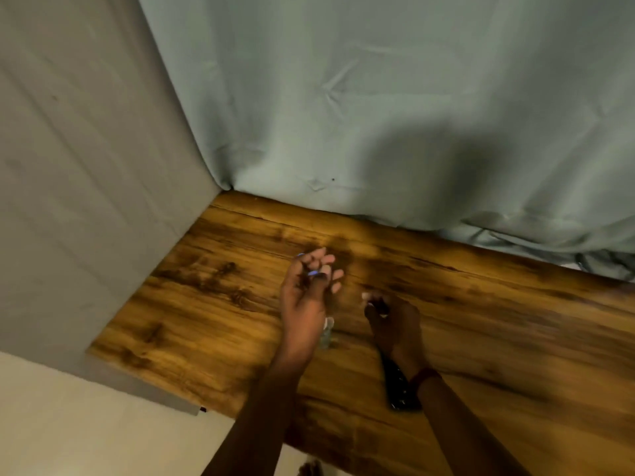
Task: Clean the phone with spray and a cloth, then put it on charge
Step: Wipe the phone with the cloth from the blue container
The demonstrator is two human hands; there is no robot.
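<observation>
A person's two bare hands worked over a wood-grain table (481, 321) pushed into a corner hung with pale grey-green cloth (378, 97). The right hand (395, 324) was wrapped over the upper part of a dark, slim phone (398, 386), whose lower end stuck out past the wrist, close above the tabletop or on it; which could not be told. The fingers were curled round it in what looked like a firm hold. A red band (424, 374) circled that wrist.

The left hand (305, 297) hovered beside it, fingers loosely spread and half-curled. Something small and pale showed at the fingertips, but the blur made it impossible to tell whether it gripped anything. A small clear bottle (326, 333), probably the spray, stood just under the heel of that hand, partly hidden. No cleaning cloth or charger could be made out.

Judging by its look, the phone would be rigid, fairly light and smooth-faced, and likely slick once misted. It would be safest pinched along its long edges, thumb on one side and fingers on the other, leaving the glass free for wiping. Glass of that kind would not forgive a drop onto the hard table. The bottle seemed light and easily toppled, best taken round its body.
</observation>
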